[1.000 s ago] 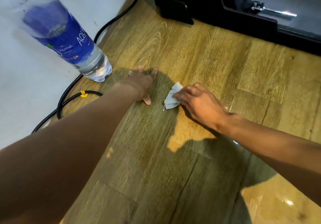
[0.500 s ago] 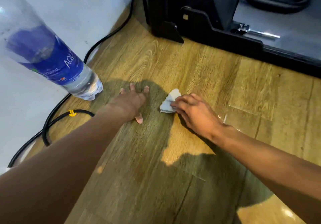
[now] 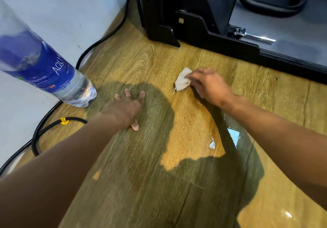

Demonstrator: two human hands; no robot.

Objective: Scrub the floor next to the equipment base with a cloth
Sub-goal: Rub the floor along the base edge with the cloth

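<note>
Wood-grain plank flooring in a yellow-brown finish meets a white wall on the left and a black metal equipment base at the top of the view. Right hand is down on the floor in front of that base, near its lower edge but apart from it. Its fingers are bent over a small crumpled white cloth and hold it against the planks, with most of the cloth showing beyond the fingertips. This hand is motion-blurred, so exact finger placement cannot be told. Left hand lies palm down on the floor to the left of the cloth, well apart from it, fingers straight and spread, thumb out to the side. Near its fingertips a clear plastic water bottle with a blue label stands close to the wall. One black cable follows the wall line and loops beside the left forearm, carrying a yellow tag. One glossy, wet-looking patch reflects light on the planks beneath the right forearm.
</note>
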